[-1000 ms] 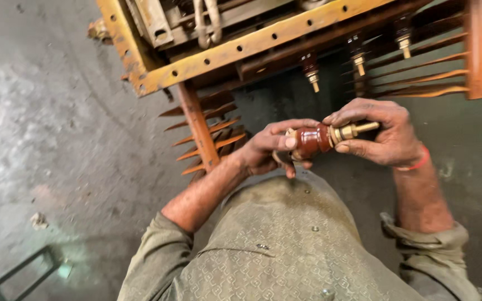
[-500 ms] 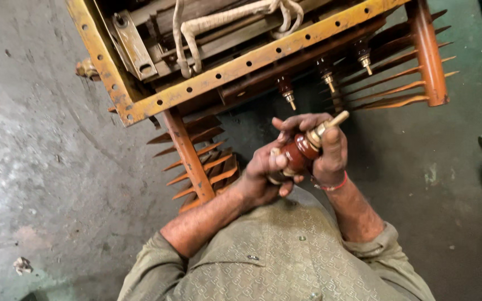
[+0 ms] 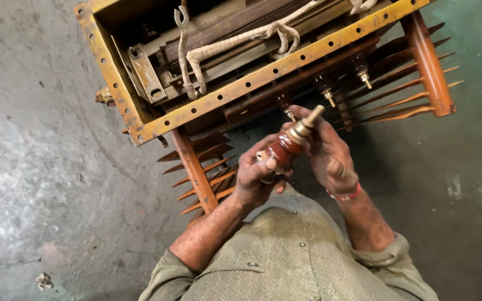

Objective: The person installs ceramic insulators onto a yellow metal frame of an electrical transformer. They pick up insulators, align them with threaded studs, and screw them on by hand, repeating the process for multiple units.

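i hold a brown insulator bushing [image 3: 285, 149] in both hands: left hand [image 3: 256, 177] grasping its base, right hand [image 3: 330, 159] wrapped behind its brass stud, above the floor [image 3: 40, 167], beside the open yellow transformer tank [image 3: 241, 83] with rusty fins [image 3: 196, 167].

Glossy ceramic insulator [image 3: 283, 149] (brass stud), rusty metal frame [image 3: 263, 83]

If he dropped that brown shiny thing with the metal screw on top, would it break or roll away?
The brown insulator looks glazed like ceramic, so it would probably chip or crack on the hard concrete floor. Its round body would likely roll. The glossy surface may be slippery, which may be why both the left hand and right hand grip it.
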